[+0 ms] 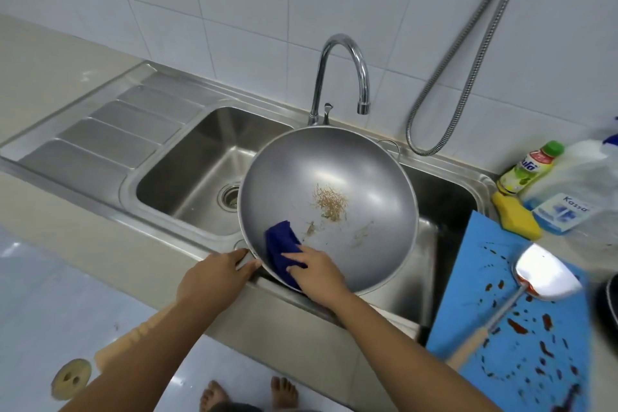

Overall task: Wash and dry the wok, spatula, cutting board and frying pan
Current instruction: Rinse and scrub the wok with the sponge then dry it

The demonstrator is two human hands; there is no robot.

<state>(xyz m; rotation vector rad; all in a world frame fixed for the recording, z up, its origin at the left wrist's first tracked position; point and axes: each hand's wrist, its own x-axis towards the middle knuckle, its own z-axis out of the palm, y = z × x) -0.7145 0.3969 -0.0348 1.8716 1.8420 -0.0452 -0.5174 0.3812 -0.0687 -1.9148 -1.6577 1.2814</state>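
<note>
Stainless steel forms the twin-bowl sink point(214, 130) set into the worktop point(50, 84). The grey wok point(334, 177) is held tilted over the right bowl, its open side facing the camera. The left hand point(214, 281) grips the wok's near handle at the rim, fingers curled around it. The right hand point(317, 273) holds a dark blue cloth point(281, 241) against the lower left inner wall of the wok, with its fingers bent over the fabric. Brown residue point(329, 206) adheres to the centre of the wok, apart from the cloth. The tap point(347, 53) arches above the wok's far rim.

On the worktop to the right lies the blue cutting board point(475, 278), marked with dark brown stains. The spatula point(545, 274) rests on it, with red-brown traces on the blade. The dark frying pan point(610, 304) is only partly visible at the right edge. Beyond the board sit a yellow sponge point(516, 214) and a green-capped bottle point(528, 170).
</note>
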